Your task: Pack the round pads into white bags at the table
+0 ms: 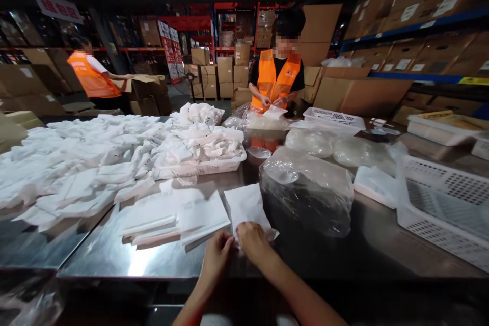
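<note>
The bench [114,254] in the lower left of the frame is smooth, glossy metal that mirrors the light, and the white packet [246,206] lying on it at lower centre looks like thin, matt, paper-like film. Just right of centre, the clear bag [305,188] is shiny, crinkled plastic. At the right edge the white basket [439,198] is perforated, matt hard plastic, and the boxes [401,15] at upper right are dull brown cardboard.

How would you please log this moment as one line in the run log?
left hand: on white packet | right hand: pressing same packet | nearby: packet stack, clear bag | surface: steel table
</note>
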`<state>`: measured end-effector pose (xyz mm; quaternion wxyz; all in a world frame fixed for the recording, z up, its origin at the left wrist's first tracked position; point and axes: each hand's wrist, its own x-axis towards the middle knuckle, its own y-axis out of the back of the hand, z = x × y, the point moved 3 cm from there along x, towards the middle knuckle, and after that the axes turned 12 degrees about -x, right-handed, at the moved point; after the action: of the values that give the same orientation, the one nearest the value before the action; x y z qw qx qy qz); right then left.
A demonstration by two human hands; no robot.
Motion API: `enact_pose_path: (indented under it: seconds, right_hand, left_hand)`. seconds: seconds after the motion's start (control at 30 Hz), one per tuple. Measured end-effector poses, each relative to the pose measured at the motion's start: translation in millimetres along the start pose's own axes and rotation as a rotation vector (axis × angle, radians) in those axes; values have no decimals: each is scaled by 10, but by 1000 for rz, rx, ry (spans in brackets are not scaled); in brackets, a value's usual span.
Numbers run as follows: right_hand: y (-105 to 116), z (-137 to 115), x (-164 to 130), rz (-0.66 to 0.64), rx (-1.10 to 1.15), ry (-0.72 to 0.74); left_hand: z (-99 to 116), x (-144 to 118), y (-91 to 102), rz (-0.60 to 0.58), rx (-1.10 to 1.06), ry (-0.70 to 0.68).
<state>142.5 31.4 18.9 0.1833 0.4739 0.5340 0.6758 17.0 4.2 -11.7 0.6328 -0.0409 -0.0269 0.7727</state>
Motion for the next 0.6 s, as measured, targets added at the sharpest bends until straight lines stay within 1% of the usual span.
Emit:
enact_pose_path:
  seconds: [0.1,0.17,0.23,0.33,0.4,0.53,0.6]
  right_hand:
    - [23,-112,-127,31,87,-9]
    - [-1,-114,-208,39,167,-43]
    - [-50,-84,-253,16,214,-79]
    - [-95,-39,-251,-21,239,-130]
    - [-85,-27,-235,-35,242,-159]
    - [-25,-39,-250,-49,223,-171]
    - [-8,-61,-276,-30,193,-137]
  left_hand:
    - [-105,4,-6,7,-154,129]
    - [-170,20,-17,17,-237,199]
    - [-210,44,-33,28,-297,246]
    - [-221,79,-70,28,-344,277]
    - [-207,96,-100,18,-364,286]
    - [-187,106,-141,2,-386,291]
    - [-185,96,-142,2,-390,273]
